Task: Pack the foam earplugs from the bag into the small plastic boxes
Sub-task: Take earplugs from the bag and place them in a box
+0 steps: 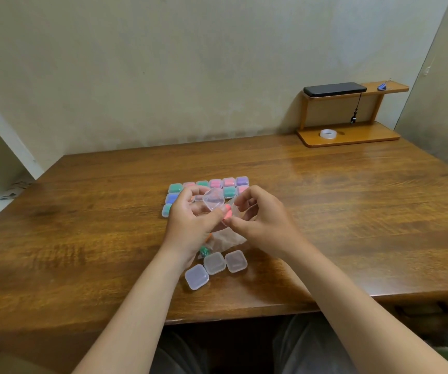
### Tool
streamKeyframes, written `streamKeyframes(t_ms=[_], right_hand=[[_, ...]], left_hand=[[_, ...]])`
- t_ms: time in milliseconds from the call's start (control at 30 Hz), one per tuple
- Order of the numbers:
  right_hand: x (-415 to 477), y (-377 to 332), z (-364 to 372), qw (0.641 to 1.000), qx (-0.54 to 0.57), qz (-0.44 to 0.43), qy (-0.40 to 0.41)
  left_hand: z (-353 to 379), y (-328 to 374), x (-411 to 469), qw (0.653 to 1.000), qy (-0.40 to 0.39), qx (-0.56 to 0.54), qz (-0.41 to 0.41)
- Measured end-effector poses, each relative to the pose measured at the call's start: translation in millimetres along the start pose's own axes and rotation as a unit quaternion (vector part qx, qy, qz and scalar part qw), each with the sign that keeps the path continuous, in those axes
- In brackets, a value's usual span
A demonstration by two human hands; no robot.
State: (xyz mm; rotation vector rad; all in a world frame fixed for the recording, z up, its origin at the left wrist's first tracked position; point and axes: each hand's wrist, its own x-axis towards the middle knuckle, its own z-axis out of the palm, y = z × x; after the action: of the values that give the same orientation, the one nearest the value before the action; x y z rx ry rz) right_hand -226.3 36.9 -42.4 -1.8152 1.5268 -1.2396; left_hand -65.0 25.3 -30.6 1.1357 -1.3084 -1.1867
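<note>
Earplug (pixel 227 211) sat at rim of box (pixel 213 201) | left hand (pixel 190 221) gripped box, lid open | right hand (pixel 264 220) pinched Earplug in fingertips

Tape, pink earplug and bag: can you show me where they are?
Tape (pixel 328 136): head view, front of the ring.
Pink earplug (pixel 227 212): head view, its middle.
Bag (pixel 231 238): head view, its clear lower part.

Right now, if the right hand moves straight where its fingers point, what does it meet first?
Likely the pink earplug at the clear box, then the left hand; depth is unclear.
</note>
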Motion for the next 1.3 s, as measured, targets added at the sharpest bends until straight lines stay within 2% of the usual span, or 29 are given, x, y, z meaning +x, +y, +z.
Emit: streamKeyframes(t_ms=[100,367,600,767,900,1133,1300], right_hand=[[2,-1,2,0.993,0.087,0.078,-0.026],[2,-8,-1,0.977,0.153,0.134,-0.066],[2,-14,-10,0.962,0.202,0.164,-0.083],[3,-12,-10,0.947,0.251,0.185,-0.073],[3,-11,-8,0.942,0.267,0.194,-0.064],[2,-11,-3,0.937,0.274,0.21,-0.06],[5,-9,-4,0.944,0.261,0.196,-0.055]], left_hand=[[0,2,-1,1.0,-0.007,0.005,0.0],[-3,4,-2,0.999,-0.038,-0.003,-0.01],[-6,5,0,0.997,-0.07,0.014,-0.02],[-10,4,-2,0.993,-0.11,-0.018,-0.034],[-13,1,-4,0.989,-0.144,0.018,-0.019],[-9,2,-6,0.986,-0.119,0.104,0.05],[-15,-1,-5,0.984,-0.112,0.124,0.061]])
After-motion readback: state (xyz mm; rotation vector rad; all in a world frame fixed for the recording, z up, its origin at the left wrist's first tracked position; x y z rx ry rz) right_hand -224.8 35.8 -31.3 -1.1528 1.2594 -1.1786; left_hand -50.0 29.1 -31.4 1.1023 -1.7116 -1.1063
